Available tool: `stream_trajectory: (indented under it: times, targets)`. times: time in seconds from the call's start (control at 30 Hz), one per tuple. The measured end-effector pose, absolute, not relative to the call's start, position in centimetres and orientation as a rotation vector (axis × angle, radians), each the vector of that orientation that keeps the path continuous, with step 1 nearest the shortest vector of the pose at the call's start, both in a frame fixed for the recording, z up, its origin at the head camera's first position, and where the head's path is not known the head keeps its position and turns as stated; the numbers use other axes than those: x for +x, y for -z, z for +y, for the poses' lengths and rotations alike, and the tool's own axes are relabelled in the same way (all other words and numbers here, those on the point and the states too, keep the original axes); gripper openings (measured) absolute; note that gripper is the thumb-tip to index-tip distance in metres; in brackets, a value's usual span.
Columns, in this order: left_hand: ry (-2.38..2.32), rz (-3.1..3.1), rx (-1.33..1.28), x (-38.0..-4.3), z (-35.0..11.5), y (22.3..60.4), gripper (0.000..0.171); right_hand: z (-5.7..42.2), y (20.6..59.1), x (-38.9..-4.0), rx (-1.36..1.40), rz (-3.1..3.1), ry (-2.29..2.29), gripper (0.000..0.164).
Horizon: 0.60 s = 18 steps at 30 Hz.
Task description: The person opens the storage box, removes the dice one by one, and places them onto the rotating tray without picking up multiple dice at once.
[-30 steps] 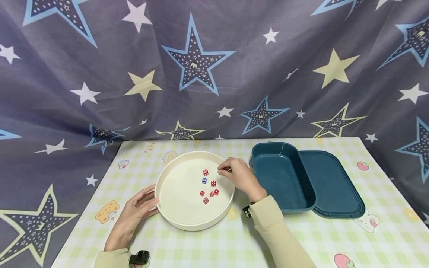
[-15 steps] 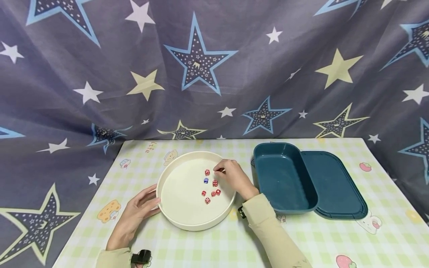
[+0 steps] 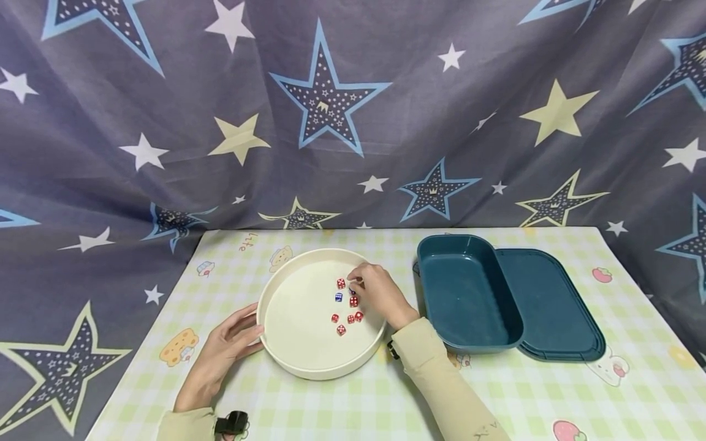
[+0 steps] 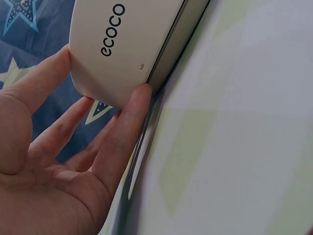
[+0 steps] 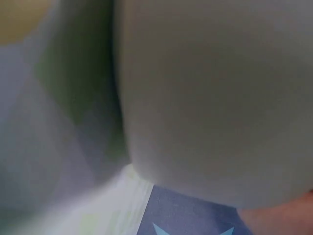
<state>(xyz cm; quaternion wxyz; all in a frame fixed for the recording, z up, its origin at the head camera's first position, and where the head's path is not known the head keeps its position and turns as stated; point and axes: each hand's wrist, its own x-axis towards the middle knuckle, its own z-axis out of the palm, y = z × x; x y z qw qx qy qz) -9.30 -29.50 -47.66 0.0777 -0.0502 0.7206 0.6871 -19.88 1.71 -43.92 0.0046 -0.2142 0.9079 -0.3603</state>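
A round cream tray (image 3: 300,372) holds several red dice (image 3: 341,330) and a blue die (image 3: 339,297). My right hand (image 3: 380,294) reaches over its right rim, thumb and forefinger pinching a second blue die (image 3: 352,291), mostly hidden, low over the tray floor between two red dice. At the tray's left side my left hand (image 3: 228,343) rests its extended fingertips against the outer wall. The left wrist view shows those fingers (image 4: 129,117) touching the wall beside the "ecoco" lettering. In the right wrist view the blurred tray wall (image 5: 215,107) hides most of the right hand.
To the right of the tray stands a deep teal box (image 3: 469,294). Its flat teal lid (image 3: 551,306) lies on the checked tablecloth (image 3: 309,410), partly behind the box. A starry curtain (image 3: 353,110) hangs along the table's back edge.
My right hand has moved left and down into the tray, and a second blue die now shows under its fingertips. The left hand has stayed against the tray.
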Motion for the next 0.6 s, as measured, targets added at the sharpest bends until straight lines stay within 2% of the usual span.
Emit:
stream_trajectory:
  times: [0.6]
  targets:
    - [-1.992,2.224,-0.154,-9.31,-29.59,47.25,0.064,1.97,43.06,-19.46,-0.716,2.828,1.036,0.017]
